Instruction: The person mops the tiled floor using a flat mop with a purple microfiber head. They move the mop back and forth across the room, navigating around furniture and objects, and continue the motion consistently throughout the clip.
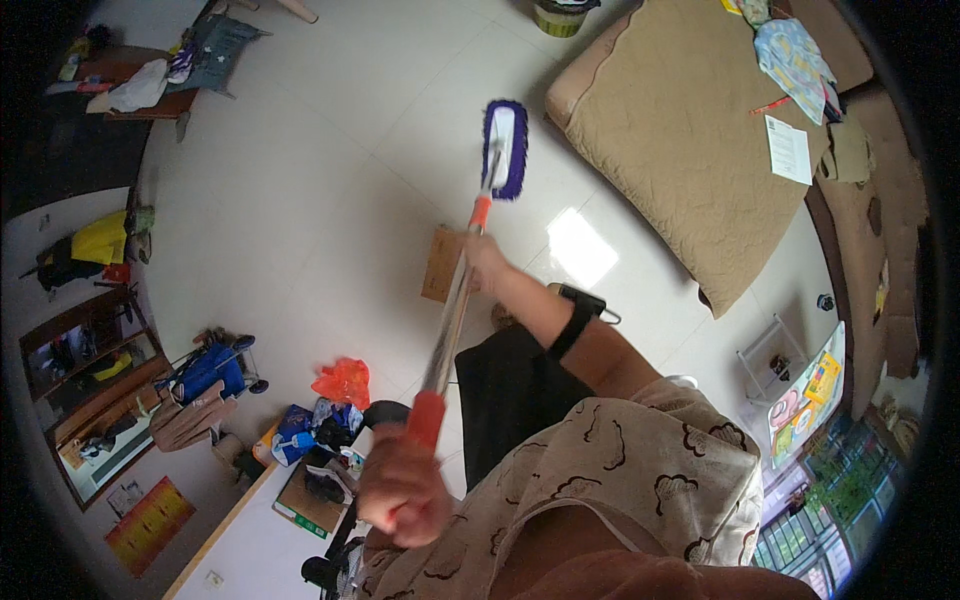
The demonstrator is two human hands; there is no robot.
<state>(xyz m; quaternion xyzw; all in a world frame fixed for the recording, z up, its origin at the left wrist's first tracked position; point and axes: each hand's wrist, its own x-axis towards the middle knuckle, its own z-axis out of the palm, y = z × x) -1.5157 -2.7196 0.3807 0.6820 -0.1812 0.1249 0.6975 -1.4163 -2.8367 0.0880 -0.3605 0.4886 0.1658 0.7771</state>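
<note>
A flat mop's metal pole (450,330) runs from near my body out over the tiled floor. My left hand (405,487) is closed around the upper end, by the red grip (426,420). Farther down, my right hand (484,262) wraps the pole just below the orange collar (479,213). The mop head (506,150), white with a purple fringed pad, rests flat on the floor. A brown cardboard piece or box (439,266) lies behind the pole near my right hand, partly hidden. A black strap (574,330) with a small device is around my right forearm.
A bed-like piece with a tan quilted cover (660,150) stands right of the mop head. A green bin (559,21) is at the far edge. At left are a blue folding cart (210,371), a red plastic bag (343,382) and a cluttered white surface (255,525). A small rack (772,360) stands right.
</note>
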